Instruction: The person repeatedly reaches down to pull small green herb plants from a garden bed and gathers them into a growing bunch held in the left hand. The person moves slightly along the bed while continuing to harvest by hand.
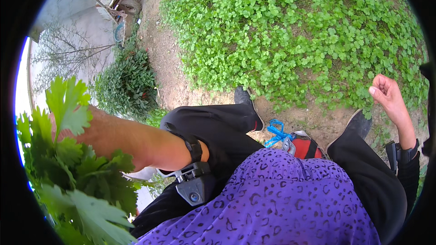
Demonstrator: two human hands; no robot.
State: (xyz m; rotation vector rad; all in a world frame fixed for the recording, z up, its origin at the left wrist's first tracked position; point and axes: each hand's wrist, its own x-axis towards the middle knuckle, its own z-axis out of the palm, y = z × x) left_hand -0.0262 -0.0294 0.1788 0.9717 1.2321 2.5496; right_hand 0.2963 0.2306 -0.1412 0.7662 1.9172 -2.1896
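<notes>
At the left, my left hand (63, 122) is raised close to the camera, mostly hidden behind a bunch of leafy green herbs (78, 177) that it grips; the leaves look like cilantro or celery. My right hand (385, 92) is at the right, over the near edge of a dense bed of low leafy herbs (289, 37). Its fingers are curled in with the thumb across, and nothing shows in them. Between my feet lies a red and grey bag or cloth item (303, 146), with blue plastic strips (277, 131) beside it.
A bushy plant with red peppers (129, 81) grows at the left, near a bare-branched shrub (71, 47). Beyond them stand a cart with a wheel (127, 6) and a blue basin (119, 32). A strip of bare soil (163, 51) runs beside the herb bed.
</notes>
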